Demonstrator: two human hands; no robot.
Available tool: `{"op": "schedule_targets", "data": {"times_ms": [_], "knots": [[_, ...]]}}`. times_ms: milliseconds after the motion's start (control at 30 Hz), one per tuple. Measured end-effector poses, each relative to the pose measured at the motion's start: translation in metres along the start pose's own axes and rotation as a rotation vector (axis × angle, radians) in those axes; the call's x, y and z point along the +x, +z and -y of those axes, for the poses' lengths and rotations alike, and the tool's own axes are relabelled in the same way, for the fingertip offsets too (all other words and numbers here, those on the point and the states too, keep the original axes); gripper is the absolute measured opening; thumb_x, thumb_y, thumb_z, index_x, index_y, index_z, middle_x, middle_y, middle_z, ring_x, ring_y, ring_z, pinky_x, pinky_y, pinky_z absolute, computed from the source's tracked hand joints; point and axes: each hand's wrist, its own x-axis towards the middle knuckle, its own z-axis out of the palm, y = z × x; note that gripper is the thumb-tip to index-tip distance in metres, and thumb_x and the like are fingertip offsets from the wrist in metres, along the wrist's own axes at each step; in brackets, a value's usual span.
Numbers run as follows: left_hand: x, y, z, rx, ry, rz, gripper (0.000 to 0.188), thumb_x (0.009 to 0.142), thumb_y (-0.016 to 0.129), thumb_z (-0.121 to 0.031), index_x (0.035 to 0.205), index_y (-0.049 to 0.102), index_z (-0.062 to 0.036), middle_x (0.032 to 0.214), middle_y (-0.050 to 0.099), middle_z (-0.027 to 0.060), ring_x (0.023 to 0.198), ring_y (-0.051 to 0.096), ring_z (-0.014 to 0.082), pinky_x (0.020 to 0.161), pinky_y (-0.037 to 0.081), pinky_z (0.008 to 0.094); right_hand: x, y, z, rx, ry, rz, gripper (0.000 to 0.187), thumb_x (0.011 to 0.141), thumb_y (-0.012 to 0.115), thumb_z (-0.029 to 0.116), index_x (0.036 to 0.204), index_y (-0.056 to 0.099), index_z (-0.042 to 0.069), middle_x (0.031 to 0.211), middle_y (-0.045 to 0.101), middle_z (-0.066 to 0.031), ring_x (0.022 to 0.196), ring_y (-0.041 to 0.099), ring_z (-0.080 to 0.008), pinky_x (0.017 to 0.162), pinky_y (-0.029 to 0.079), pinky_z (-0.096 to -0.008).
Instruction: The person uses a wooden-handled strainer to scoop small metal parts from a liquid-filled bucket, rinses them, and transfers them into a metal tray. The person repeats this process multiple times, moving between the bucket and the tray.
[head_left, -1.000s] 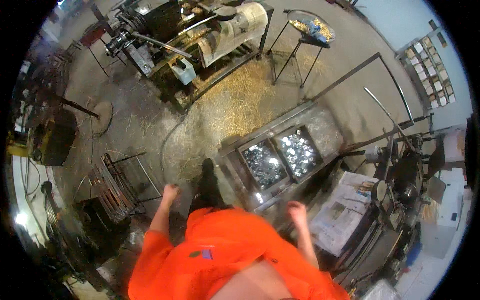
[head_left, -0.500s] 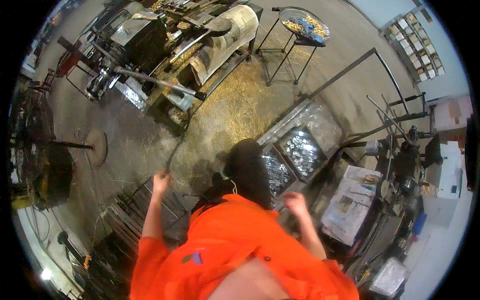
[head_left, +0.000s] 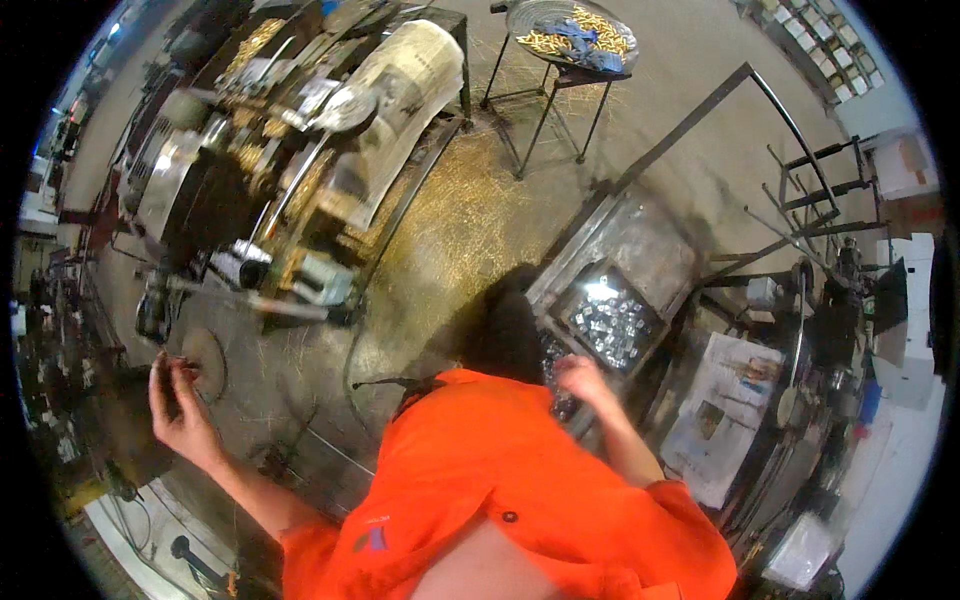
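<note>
My left hand (head_left: 184, 412) is stretched out to the left, its fingers raised and apart with nothing clear between them. Near its fingertips are a round flat disc (head_left: 205, 364) and the end of a long metal lever (head_left: 235, 296) on the machine (head_left: 290, 190). My right hand (head_left: 580, 378) is held low in front of me with curled fingers; whatever they hold, if anything, is hidden. Beside it, a dark tray (head_left: 655, 340) holds many small shiny metal pieces (head_left: 610, 318). A second batch of such pieces (head_left: 562, 402) is partly covered by that hand.
A round pan (head_left: 630, 48) of brass-coloured parts and a blue cloth (head_left: 585, 48) stands on a legged stand at the back. Golden shavings (head_left: 455, 215) cover the floor by the machine. A metal frame (head_left: 690, 125) rises at the right, near a paper-covered bench (head_left: 725, 410).
My left hand has swung out to the left, toward the lever's end, and its fingers have spread. My right hand has shifted slightly up and left over the trays. The view has turned.
</note>
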Motion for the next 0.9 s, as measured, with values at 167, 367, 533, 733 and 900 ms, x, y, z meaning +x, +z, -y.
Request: {"op": "schedule_targets", "data": {"times_ms": [167,367,533,733,900], "knots": [[0.051,0.124,-0.098,0.031,0.144,0.234,0.020,0.082,0.052,0.000,0.101,0.056,0.0056,0.086,0.060,0.0086,0.074,0.056,0.0132,0.067,0.046,0.0250,0.089,-0.086,0.000,-0.085,0.137,0.010,0.022,0.070,0.053,0.011,0.088,0.062,0.000,0.075,0.063,-0.0119,0.069,0.060,-0.0190,0.064,0.048,-0.0284],[0.104,0.275,-0.225,0.092,0.603,0.732,0.019,0.069,0.059,0.004,0.088,0.058,0.0043,0.080,0.061,0.0138,0.073,0.060,0.0239,0.069,0.046,0.0302,0.153,-0.199,0.024,0.189,0.042,-0.174,0.022,0.065,0.056,0.008,0.085,0.062,0.001,0.074,0.060,-0.0100,0.066,0.055,-0.0160,0.063,0.046,-0.0281],[0.123,0.371,-0.275,-0.044,0.545,0.978,0.021,0.073,0.058,0.000,0.094,0.058,0.0044,0.084,0.062,0.0132,0.076,0.060,0.0216,0.071,0.045,0.0289,0.195,-0.278,0.060,0.479,0.036,-0.380,0.026,0.063,0.051,0.006,0.087,0.060,-0.001,0.077,0.062,-0.0135,0.070,0.057,-0.0179,0.064,0.045,-0.0285],[0.136,0.492,-0.322,-0.169,0.611,1.198,0.025,0.072,0.057,0.003,0.096,0.058,0.0030,0.082,0.062,0.0117,0.073,0.060,0.0179,0.069,0.045,0.0269,0.211,-0.306,0.103,0.512,-0.019,-0.455,0.029,0.062,0.055,0.009,0.089,0.061,0.002,0.066,0.058,-0.0045,0.062,0.053,-0.0133,0.058,0.043,-0.0263],[0.133,0.598,-0.368,-0.242,0.781,1.390,0.028,0.070,0.060,0.002,0.098,0.059,0.0006,0.084,0.061,0.0140,0.073,0.060,0.0230,0.067,0.046,0.0289,0.213,-0.284,0.093,0.408,0.167,-0.575,0.030,0.062,0.054,0.012,0.090,0.062,0.003,0.072,0.060,-0.0147,0.065,0.058,-0.0207,0.061,0.046,-0.0291]]}}
